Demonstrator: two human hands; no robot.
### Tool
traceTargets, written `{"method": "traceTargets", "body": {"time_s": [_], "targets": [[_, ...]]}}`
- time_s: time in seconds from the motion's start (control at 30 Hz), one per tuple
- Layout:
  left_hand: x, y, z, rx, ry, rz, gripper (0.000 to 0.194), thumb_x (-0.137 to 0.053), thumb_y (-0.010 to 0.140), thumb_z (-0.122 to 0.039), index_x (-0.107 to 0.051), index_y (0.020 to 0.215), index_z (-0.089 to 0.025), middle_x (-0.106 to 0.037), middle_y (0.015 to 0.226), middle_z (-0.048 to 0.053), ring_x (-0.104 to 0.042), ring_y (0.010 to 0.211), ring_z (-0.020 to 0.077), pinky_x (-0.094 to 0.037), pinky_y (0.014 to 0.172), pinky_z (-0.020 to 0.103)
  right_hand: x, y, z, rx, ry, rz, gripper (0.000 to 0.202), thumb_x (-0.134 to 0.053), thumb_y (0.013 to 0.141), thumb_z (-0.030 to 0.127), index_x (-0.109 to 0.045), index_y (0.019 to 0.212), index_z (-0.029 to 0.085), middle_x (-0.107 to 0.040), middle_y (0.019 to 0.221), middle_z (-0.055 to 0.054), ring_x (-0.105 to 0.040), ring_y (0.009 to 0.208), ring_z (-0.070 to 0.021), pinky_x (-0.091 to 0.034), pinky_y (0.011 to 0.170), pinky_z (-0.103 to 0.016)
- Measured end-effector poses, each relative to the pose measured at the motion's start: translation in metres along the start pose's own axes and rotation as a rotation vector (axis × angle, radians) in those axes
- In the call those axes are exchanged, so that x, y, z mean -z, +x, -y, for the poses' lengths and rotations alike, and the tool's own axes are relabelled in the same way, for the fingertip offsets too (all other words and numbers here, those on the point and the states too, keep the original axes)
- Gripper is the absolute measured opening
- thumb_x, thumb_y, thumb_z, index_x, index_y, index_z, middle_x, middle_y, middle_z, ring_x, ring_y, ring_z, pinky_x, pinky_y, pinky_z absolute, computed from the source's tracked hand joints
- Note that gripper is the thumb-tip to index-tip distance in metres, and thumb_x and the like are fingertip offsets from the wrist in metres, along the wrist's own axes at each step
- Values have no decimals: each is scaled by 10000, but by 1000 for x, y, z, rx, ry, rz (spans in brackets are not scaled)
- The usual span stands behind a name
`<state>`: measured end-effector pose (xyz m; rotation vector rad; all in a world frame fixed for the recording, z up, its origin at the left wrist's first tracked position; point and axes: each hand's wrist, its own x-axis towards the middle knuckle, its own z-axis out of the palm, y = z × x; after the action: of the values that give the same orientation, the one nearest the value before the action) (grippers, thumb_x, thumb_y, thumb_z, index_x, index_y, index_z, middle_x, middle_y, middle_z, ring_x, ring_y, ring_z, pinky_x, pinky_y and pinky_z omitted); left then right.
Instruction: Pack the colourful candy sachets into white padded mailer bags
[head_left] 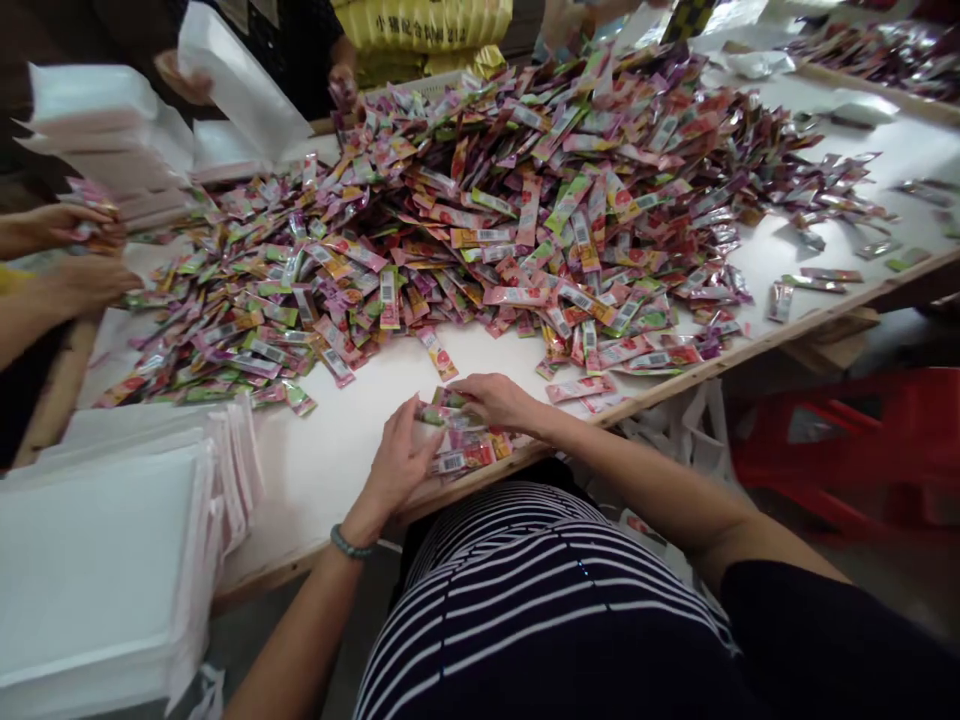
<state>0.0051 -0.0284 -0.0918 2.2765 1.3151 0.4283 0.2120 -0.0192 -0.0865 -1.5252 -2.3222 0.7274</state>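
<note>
At the near edge of the table, several small printed stick sachets in pink, orange and green lie in a loose group. My left hand, with a beaded bracelet on the wrist, has its fingers and thumb closed on one end of a few green and pink sachets. On their other end, the curled fingers of my right hand grip them too. Part of these sachets is hidden behind the fingers. Just beyond my hands, a single sachet lies on the white tabletop.
A large heap of sachets covers the table's middle. White padded envelopes are stacked at the near left, with another stack farther back. One person's hands hold sachets at left; another person lifts a white envelope. Red stools stand at right.
</note>
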Motion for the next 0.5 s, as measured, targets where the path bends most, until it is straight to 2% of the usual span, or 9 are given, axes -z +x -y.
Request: {"method": "traceTargets", "body": {"time_s": [0.1, 0.2, 0.27, 0.33, 0.4, 0.5], "targets": [[-3, 12, 2, -16, 77, 57, 732, -543, 870, -481, -272, 1478, -177, -340, 1517, 184, -325, 1395, 319, -306, 1118, 525, 4, 1, 14, 76, 7, 67, 236, -537, 908, 190, -630, 1112, 116, -681, 1018, -129, -610, 902, -199, -432, 772, -284], [-9, 20, -8, -95, 209, 130, 728, -560, 855, -509, -335, 1464, -180, -291, 1549, 180, -239, 1429, 372, -249, 1124, 573, 15, -25, 11, 153, 2, 75, 273, -514, 914, 168, -614, 1164, 121, -673, 1053, -130, -602, 946, -190, -434, 827, -295], [-14, 21, -16, -172, 248, 219, 636, -531, 880, -492, -395, 1441, -225, -351, 1530, 140, -259, 1423, 368, -264, 1118, 565, 25, -55, -2, 134, -13, 46, 311, -498, 924, 183, -599, 1218, 163, -666, 1106, -115, -583, 1024, -194, -419, 900, -326], [-19, 20, -22, -232, 269, 284, 537, -519, 891, -478, -478, 1389, -281, -428, 1491, 102, -309, 1400, 370, -273, 1105, 583, 33, -87, -19, 106, -21, 77, 303, -556, 900, 235, -626, 1191, 192, -670, 1120, -101, -574, 1062, -205, -404, 945, -353], [-21, 17, -22, -274, 267, 293, 453, -535, 891, -437, -558, 1322, -299, -501, 1437, 86, -376, 1362, 358, -307, 1091, 579, 38, -116, -36, 54, -23, 92, 219, -584, 872, 218, -685, 1064, 186, -698, 1018, -88, -598, 992, -198, -424, 911, -332], [-18, 9, -10, -325, 223, 261, 379, -568, 879, -324, -627, 1247, -262, -588, 1346, 88, -483, 1281, 303, -403, 1064, 496, 46, -149, -54, -108, -70, 13, 212, -519, 854, 114, -719, 882, 180, -710, 868, -73, -624, 866, -178, -450, 802, -282]]}}
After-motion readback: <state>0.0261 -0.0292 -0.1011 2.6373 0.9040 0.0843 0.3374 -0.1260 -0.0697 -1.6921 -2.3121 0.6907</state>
